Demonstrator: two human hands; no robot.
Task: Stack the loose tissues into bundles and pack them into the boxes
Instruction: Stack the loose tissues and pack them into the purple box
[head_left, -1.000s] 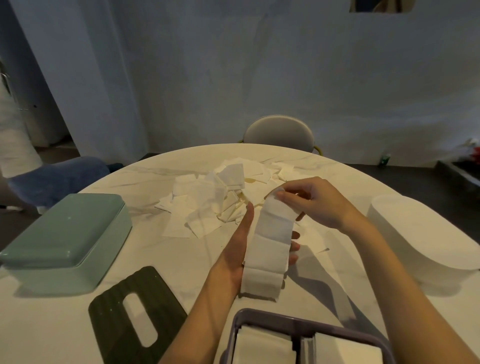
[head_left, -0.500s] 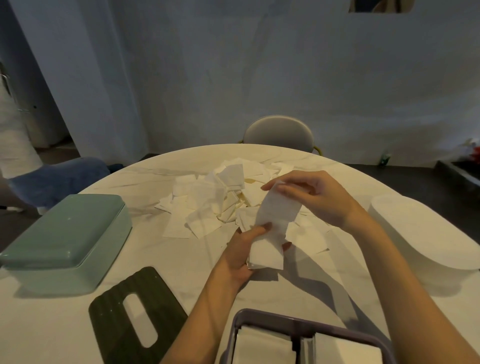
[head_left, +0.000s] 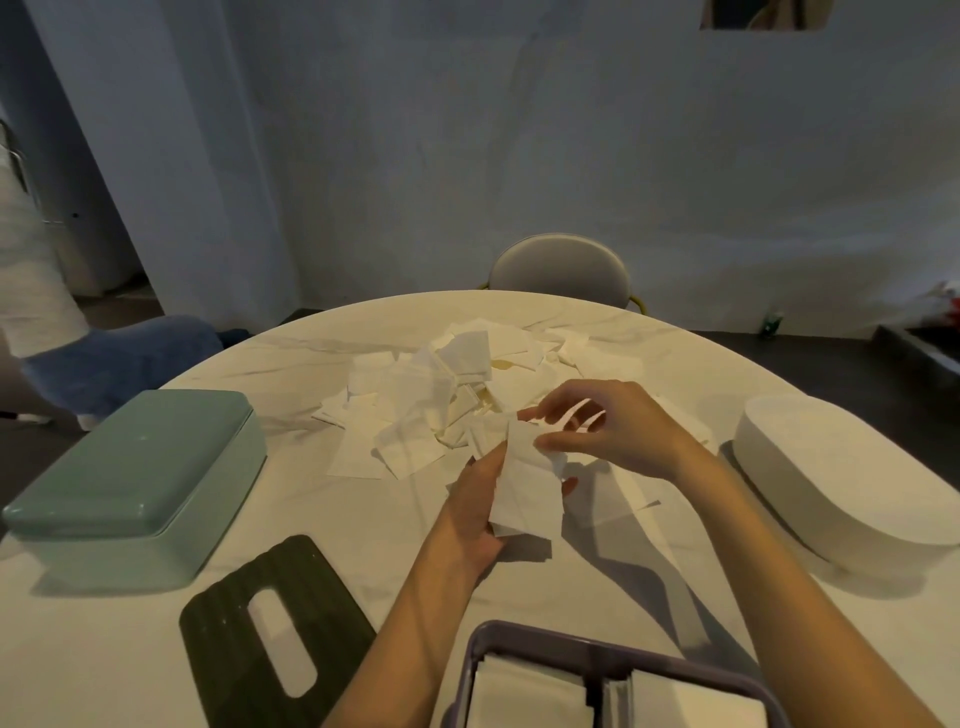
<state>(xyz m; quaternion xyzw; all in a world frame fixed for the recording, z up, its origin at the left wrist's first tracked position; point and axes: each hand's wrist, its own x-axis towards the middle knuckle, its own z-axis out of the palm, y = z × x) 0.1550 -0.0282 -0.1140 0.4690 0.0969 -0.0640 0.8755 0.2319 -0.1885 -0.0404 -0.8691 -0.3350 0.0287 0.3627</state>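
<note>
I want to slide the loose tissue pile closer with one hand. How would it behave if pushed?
Probably badly as one mass. The loose tissue pile is separate thin sheets lying at odd angles, so a push would likely scatter or crumple them. They look very light and floppy: the tissue bundle in the left hand bends where unsupported. Gathering from both sides seems safer.

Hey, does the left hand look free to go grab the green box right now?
Probably not yet. The left hand grips the tissue bundle, which the right hand pinches at the top. The table between it and the green box looks bare, so the path seems open once the bundle is set down.
</note>
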